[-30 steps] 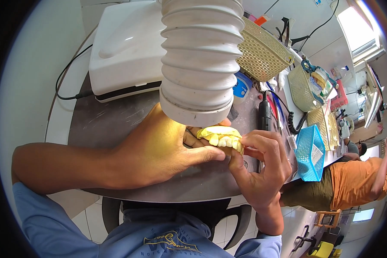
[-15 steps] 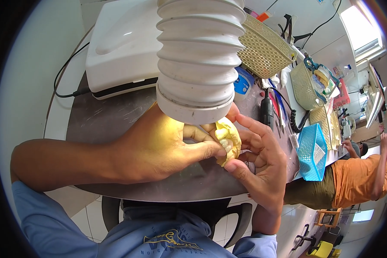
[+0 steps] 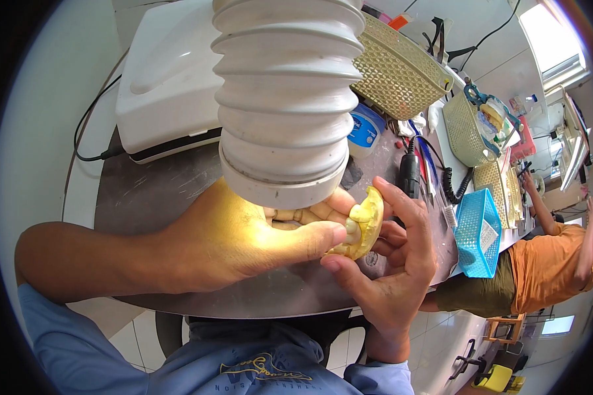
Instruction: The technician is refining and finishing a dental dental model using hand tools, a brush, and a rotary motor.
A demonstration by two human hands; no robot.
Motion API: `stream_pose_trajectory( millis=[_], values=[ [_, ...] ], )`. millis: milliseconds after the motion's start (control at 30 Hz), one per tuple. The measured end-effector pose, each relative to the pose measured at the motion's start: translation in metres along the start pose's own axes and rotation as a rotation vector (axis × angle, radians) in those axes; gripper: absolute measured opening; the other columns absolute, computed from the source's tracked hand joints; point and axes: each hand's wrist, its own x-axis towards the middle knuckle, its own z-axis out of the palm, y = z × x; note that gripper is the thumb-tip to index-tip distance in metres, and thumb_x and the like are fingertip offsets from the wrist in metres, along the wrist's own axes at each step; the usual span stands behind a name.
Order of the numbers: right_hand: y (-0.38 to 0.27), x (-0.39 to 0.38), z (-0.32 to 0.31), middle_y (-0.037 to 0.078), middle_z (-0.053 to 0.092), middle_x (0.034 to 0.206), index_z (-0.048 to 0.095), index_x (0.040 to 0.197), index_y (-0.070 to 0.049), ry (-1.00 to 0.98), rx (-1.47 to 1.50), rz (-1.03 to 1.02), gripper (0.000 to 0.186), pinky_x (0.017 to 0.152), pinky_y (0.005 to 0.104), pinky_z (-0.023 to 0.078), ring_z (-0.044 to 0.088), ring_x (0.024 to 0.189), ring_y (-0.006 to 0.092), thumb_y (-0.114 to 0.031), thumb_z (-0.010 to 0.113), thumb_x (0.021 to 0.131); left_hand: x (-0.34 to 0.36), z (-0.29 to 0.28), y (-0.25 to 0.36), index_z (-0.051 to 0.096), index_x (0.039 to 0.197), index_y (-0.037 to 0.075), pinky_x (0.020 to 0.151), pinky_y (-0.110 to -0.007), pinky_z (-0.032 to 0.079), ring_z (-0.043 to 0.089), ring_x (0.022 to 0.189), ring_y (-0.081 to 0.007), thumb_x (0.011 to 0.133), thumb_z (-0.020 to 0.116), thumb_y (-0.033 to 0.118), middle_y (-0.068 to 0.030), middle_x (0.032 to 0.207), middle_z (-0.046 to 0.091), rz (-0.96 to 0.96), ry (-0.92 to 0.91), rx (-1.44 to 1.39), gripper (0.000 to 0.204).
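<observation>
A yellow dental cast [image 3: 371, 220] with whitish teeth [image 3: 352, 232] along one side is held between both hands, over the table and just beyond the mouth of a ribbed white hose. My right hand [image 3: 398, 266] grips it from the right, index finger at its upper end and thumb at its lower end. From the left, my left hand [image 3: 257, 238] closes on it, the thumb tip against the teeth. Its fingers curl behind, partly hidden by the hose. Bright yellow light falls on the back of the left hand.
The wide ribbed hose [image 3: 283, 112] hangs over the dark table [image 3: 171, 197]. A white machine [image 3: 171, 79] stands back left. A black handpiece [image 3: 410, 172], a blue-labelled tub [image 3: 366, 128], cream baskets [image 3: 402, 69] and a blue basket [image 3: 479, 230] line the right. A person in orange [image 3: 553, 270] is far right.
The cast has turned and moved slightly right, showing more of its outer side. My left thumb has straightened along the teeth, and my right index finger has shifted onto the cast's upper end.
</observation>
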Motion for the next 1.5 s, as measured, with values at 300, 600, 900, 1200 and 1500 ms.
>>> stream_pose_trajectory(
  millis=[300,600,900,1200,1500],
  values=[
    [-0.004,-0.012,0.005,0.018,0.070,0.113,0.059,0.130,0.004,0.069,-0.112,-0.007,0.074,0.066,0.0299,0.062,0.073,0.087,0.0210,-0.016,0.094,0.068,0.002,0.002,-0.006,0.055,0.128,-0.004,0.103,-0.030,0.051,0.064,0.117,-0.0171,0.097,0.066,0.001,-0.0147,0.123,0.065,0.064,-0.055,0.003,0.034],
    [-0.005,-0.017,0.012,0.010,0.060,0.111,0.050,0.143,0.008,0.085,-0.248,-0.026,0.102,0.077,0.0287,0.059,0.065,0.095,0.0168,-0.036,0.097,0.063,0.004,0.003,-0.004,0.055,0.127,-0.004,0.100,-0.029,0.054,0.067,0.110,-0.0173,0.095,0.068,0.000,-0.0149,0.115,0.067,0.073,0.013,-0.010,0.035],
    [-0.004,-0.023,0.013,0.008,0.057,0.109,0.048,0.143,0.010,0.103,-0.221,0.040,0.110,0.079,0.0285,0.059,0.064,0.096,0.0164,-0.042,0.096,0.059,0.001,0.001,-0.001,0.059,0.119,-0.005,0.094,-0.026,0.056,0.068,0.105,-0.0154,0.094,0.070,0.001,-0.0130,0.111,0.068,0.062,0.023,0.026,0.028],
    [-0.005,-0.022,0.013,0.008,0.059,0.108,0.048,0.143,0.010,0.105,-0.231,0.020,0.110,0.077,0.0272,0.059,0.064,0.094,0.0157,-0.043,0.096,0.059,0.001,0.000,0.002,0.059,0.118,-0.003,0.094,-0.026,0.056,0.068,0.103,-0.0140,0.095,0.069,0.003,-0.0118,0.108,0.069,0.042,0.001,0.057,0.026],
    [-0.005,-0.022,0.012,0.008,0.059,0.106,0.048,0.143,0.010,0.106,-0.244,0.019,0.109,0.074,0.0261,0.057,0.064,0.092,0.0146,-0.043,0.096,0.061,0.002,0.002,0.002,0.062,0.113,-0.001,0.092,-0.026,0.056,0.068,0.102,-0.0127,0.093,0.072,0.003,-0.0103,0.108,0.069,0.054,0.035,0.080,0.023]
  ],
)
